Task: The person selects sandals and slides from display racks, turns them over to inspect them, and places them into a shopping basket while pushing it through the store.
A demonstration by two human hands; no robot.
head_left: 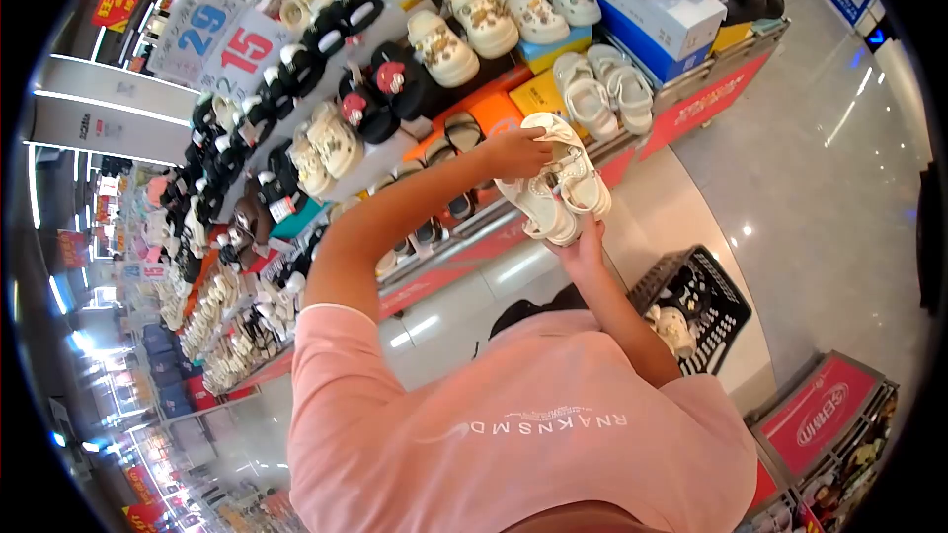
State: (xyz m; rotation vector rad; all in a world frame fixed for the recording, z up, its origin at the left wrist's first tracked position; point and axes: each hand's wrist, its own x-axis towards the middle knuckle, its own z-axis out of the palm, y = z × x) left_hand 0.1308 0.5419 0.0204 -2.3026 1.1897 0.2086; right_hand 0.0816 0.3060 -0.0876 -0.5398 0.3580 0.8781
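A pair of cream-white sandals (578, 178) is held between my hands, in front of the shoe display. My left hand (518, 153) reaches in from the left, its fingers closed on the upper part of the pair. From below, my right hand (583, 245) grips the lower end of the sandals. Just beyond them, white strappy sandals (630, 89) rest at the display's edge. A yellow box (538, 96) and an orange box (491, 113) lie behind my left hand.
Clogs with charms (484, 20) and black slippers (380, 89) cover the display. A black basket (726, 301) holding shoes stands on the floor at right. A blue-and-white box (657, 20) bears dark sandals. Near the lower right is a red-topped stand (820, 410).
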